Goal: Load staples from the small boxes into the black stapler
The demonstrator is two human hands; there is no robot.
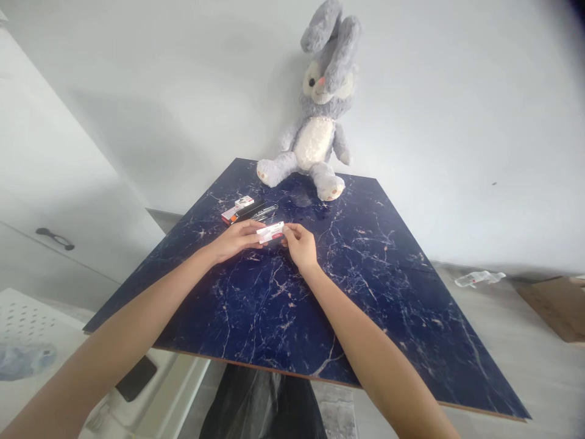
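Note:
A small white box with red print (270, 233) is held level between my two hands, just above the dark blue table. My left hand (240, 239) grips its left end, fingers behind and thumb in front. At the right end, my right hand (299, 244) pinches the box between thumb and fingers. Just beyond my left hand lie a black-and-orange box (247, 211), several dark pens (265, 213) and another small white-and-red box (244, 201). Whatever the held box contains is hidden.
The blue marbled table (365, 274) stands against a pale wall. A grey plush rabbit (317, 137) sits at its back edge. On the floor to the right are a clear plastic bottle (478, 278) and a cardboard box (557, 305). A dark phone-like object (136, 378) lies lower left.

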